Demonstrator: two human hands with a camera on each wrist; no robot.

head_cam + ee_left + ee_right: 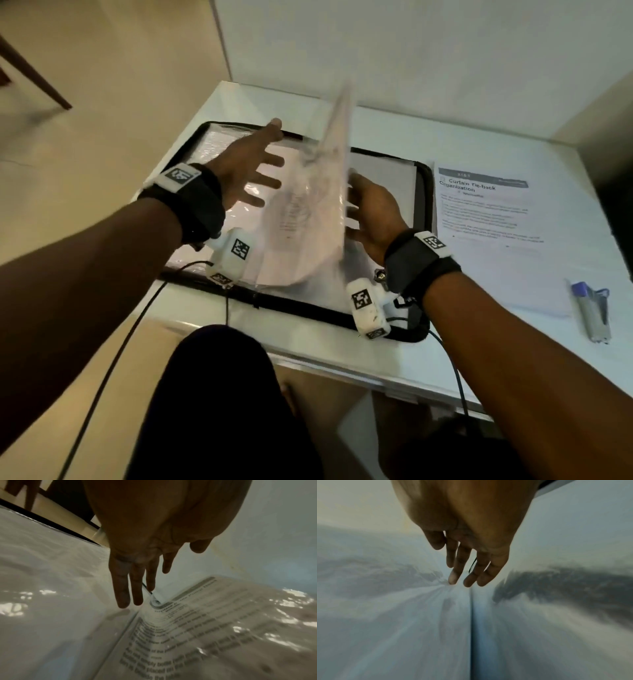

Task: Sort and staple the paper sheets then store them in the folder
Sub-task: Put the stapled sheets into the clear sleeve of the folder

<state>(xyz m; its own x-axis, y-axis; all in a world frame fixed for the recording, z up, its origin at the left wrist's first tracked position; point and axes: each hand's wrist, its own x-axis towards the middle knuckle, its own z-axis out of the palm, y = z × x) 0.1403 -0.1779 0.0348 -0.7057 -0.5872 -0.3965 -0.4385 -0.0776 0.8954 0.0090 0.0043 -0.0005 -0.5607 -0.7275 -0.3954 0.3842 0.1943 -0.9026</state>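
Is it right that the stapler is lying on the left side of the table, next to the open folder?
No. The stapler lies on the right side of the table, beside the printed sheet, right of the open folder. The head view shows it.
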